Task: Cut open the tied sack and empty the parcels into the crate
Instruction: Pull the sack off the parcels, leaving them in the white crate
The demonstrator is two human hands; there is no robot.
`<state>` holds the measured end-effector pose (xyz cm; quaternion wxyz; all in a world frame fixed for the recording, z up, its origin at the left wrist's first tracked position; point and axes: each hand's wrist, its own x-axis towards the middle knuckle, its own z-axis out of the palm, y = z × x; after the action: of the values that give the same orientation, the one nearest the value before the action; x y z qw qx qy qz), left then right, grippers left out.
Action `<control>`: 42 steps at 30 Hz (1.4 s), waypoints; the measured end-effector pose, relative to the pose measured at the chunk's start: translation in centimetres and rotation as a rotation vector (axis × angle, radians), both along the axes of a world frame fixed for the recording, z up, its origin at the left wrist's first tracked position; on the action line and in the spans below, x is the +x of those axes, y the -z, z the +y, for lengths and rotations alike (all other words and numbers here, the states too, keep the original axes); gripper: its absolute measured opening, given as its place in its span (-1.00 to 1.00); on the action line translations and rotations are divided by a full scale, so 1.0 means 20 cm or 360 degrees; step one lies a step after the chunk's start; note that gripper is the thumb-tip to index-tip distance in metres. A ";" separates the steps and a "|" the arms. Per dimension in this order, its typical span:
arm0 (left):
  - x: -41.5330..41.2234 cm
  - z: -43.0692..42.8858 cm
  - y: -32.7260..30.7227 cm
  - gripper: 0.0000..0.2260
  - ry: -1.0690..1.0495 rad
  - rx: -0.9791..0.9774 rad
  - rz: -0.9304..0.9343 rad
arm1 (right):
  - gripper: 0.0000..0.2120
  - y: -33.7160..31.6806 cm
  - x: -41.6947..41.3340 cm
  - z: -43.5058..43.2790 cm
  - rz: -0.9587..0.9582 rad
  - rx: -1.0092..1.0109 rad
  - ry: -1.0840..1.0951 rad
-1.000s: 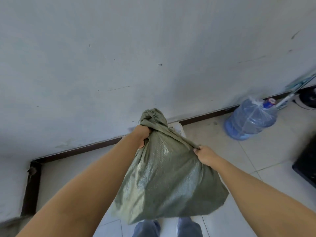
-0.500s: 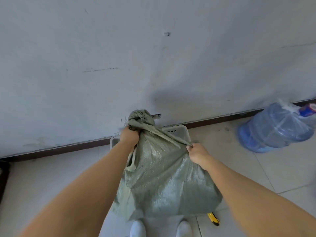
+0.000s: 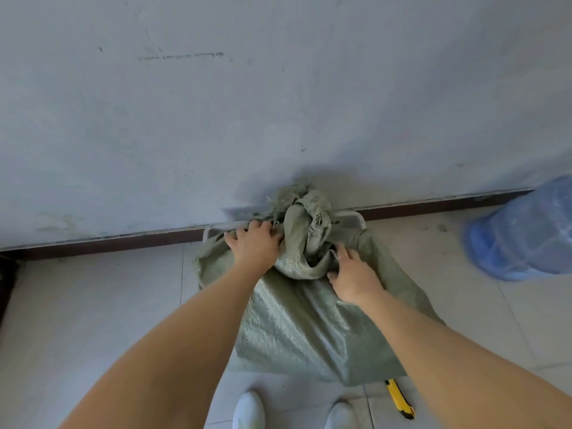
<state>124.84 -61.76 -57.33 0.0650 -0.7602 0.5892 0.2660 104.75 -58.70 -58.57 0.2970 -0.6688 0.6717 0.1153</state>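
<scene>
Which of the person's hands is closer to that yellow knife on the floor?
Right. The right hand is on the sack, right of its knot, on the side of the yellow knife; the left hand is left of the knot, farther.

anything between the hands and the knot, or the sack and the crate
Nothing visible. The left hand and right hand touch the sack beside the knot, and the sack lies on the crate, whose white rim shows behind it. The knot is tied; the knife lies on the floor.
</scene>
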 end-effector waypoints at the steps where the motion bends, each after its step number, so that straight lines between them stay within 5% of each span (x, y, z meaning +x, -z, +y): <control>1: 0.02 0.02 0.00 -0.59 -0.0044 0.0049 0.0031 | -0.43 0.00 0.01 0.01 0.0053 -0.0202 0.0025; 3: 0.07 0.08 0.01 -0.48 -0.0026 0.0236 0.0148 | -0.50 -0.03 0.03 0.03 0.0218 -0.0345 -0.0006; 6: 0.11 0.10 0.03 -0.40 0.0136 0.0394 0.0126 | -0.41 -0.07 0.03 0.06 0.0306 -0.0027 -0.0161; 9: 0.07 0.10 0.04 -0.54 0.0263 0.0392 0.0025 | -0.44 -0.11 -0.03 0.10 0.0324 -0.0384 -0.0141; 12: 0.01 0.13 0.07 -0.58 0.0282 0.0345 -0.0100 | -0.58 -0.12 -0.15 0.18 0.0206 -0.0738 0.0334; 15: -0.02 0.18 0.10 -0.49 0.0224 0.0192 -0.0187 | -0.47 -0.07 -0.24 0.24 0.0021 -0.0463 0.0810; 20: 0.04 0.25 0.18 -0.46 -0.0377 -0.0325 0.0762 | -0.22 -0.05 -0.24 0.22 -0.0542 -0.0481 0.0990; 22: 0.09 0.30 0.17 -0.42 -0.0449 -0.0334 0.0866 | -0.21 -0.05 -0.23 0.24 -0.0803 -0.0439 0.1067; 30: 0.18 0.62 0.11 -0.10 -0.0166 -0.0005 0.0568 | 0.03 -0.02 -0.26 0.49 -0.0662 0.0076 0.1378; 33: 0.17 0.70 0.12 -0.03 -0.0005 0.0171 0.0366 | 0.01 -0.06 -0.25 0.55 -0.0912 0.0139 0.1543; 42: 0.03 0.72 0.12 -0.70 -0.0172 -0.0150 0.0167 | -0.60 -0.05 -0.14 0.50 -0.0537 -0.0182 0.1315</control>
<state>125.42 -47.41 -59.69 -0.0164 -0.7780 0.5618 0.2807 101.89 -48.78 -57.54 0.3861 -0.3692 0.8299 -0.1610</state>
